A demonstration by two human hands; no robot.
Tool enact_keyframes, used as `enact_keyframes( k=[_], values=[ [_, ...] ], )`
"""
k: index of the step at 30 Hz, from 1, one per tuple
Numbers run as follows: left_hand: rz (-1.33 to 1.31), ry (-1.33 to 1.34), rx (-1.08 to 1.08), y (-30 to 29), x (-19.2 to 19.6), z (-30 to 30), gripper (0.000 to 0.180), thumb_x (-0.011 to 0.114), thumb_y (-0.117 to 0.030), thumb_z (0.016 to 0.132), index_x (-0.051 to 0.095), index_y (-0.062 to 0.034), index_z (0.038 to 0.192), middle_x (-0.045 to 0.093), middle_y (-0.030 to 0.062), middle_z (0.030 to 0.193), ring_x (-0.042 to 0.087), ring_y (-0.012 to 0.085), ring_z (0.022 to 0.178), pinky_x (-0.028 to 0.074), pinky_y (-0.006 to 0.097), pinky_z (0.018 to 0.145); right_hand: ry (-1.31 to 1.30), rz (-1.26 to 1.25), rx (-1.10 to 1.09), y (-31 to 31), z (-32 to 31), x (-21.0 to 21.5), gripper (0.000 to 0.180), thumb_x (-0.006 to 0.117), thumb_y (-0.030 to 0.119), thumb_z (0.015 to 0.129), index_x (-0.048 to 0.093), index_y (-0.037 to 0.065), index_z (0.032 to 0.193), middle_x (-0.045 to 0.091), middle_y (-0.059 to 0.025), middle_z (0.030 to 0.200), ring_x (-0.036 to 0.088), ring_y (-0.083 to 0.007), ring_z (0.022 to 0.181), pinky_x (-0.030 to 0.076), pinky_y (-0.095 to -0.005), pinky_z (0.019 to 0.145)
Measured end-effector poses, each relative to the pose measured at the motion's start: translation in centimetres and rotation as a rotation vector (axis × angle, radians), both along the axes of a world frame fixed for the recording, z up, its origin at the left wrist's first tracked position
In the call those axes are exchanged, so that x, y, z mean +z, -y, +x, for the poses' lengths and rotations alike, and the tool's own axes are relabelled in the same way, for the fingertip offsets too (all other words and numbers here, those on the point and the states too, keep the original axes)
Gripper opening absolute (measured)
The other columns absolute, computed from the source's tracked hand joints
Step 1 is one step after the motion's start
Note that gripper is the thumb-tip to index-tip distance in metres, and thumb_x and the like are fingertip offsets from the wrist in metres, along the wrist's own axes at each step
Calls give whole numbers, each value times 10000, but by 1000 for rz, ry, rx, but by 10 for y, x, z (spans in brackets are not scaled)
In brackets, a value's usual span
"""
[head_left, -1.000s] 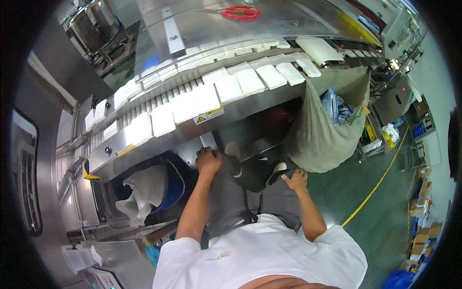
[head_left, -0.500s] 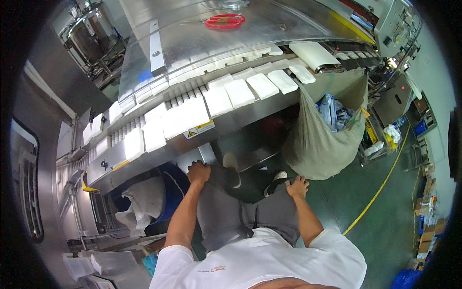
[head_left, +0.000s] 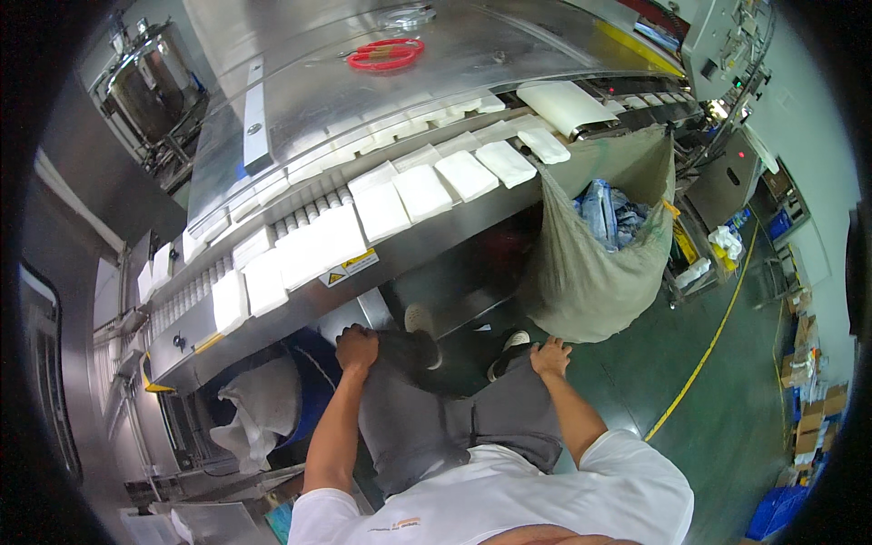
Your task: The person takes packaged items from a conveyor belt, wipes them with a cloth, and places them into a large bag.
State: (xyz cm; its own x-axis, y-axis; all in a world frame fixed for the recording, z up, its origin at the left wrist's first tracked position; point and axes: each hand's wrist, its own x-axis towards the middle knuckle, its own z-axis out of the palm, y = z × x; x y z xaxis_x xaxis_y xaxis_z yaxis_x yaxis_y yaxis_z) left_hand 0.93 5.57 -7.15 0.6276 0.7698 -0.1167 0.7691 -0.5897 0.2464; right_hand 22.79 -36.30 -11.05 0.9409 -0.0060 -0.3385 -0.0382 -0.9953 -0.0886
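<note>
My left hand [head_left: 357, 347] rests on my left knee, its fingers bent loosely over the edge and holding nothing that I can see. On the other knee lies my right hand [head_left: 550, 356], fingers a little apart and empty. Both knees are in grey trousers [head_left: 500, 413]. Ahead of me runs a metal roller conveyor [head_left: 313, 211] carrying several flat white packets [head_left: 422, 193] in a row along its near edge. Neither hand touches the packets.
A large beige cloth sack [head_left: 595, 286] with blue crumpled wrappers [head_left: 601, 216] hangs at the conveyor's right end. Under its left end stands a blue bin [head_left: 320, 386] with a whitish bag [head_left: 259, 409]. A red coil [head_left: 386, 54] lies on the metal cover [head_left: 327, 100].
The whole view has shifted, so the conveyor and sack sit slightly further left. Both hands stay on the knees; the packets show no clear movement along the conveyor.
</note>
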Motion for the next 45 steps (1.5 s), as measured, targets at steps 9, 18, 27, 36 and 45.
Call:
enact_keyframes(
  k=[9, 18, 27, 36, 45],
  values=[
    [-79, 96, 60, 16, 29, 15, 380, 552, -350, 913, 736, -37, 1023, 711, 222, 1086, 665, 447, 1028, 552, 555, 895, 53, -65, -10, 5, -1, -6, 616, 567, 449, 966, 512, 34, 1418, 483, -149, 1481, 436, -437, 1319, 480, -576, 1033],
    [-176, 74, 89, 16, 37, 17, 388, 549, -325, 904, 727, -8, 1038, 706, 240, 1101, 643, 459, 1065, 533, 543, 938, -64, -76, -16, -2, 1, 8, 592, 549, 441, 978, 527, 57, 1428, 467, -151, 1484, 434, -430, 1320, 474, -576, 1045],
    [-169, 99, 81, 16, 31, 12, 402, 541, -322, 917, 723, 14, 1042, 697, 248, 1126, 637, 461, 1073, 533, 529, 945, -40, -95, 17, -1, -1, 3, 596, 548, 426, 988, 509, 35, 1436, 453, -160, 1499, 412, -438, 1331, 483, -590, 1029],
    [-200, 59, 105, 15, 36, 14, 443, 584, -371, 904, 704, 4, 1108, 676, 241, 1180, 622, 435, 1160, 546, 525, 948, -143, -154, 223, -10, 1, 13, 672, 609, 442, 974, 476, 41, 1495, 379, -178, 1595, 352, -484, 1414, 414, -615, 1087],
    [-132, 172, 114, 22, 24, 12, 425, 534, -357, 949, 709, 23, 1022, 693, 271, 1086, 653, 475, 1030, 578, 545, 867, -953, 930, 1246, -196, -6, 358, 411, 770, 114, 905, 662, 46, 1296, 703, -113, 1228, 696, -207, 1103, 559, -367, 983]
  ],
)
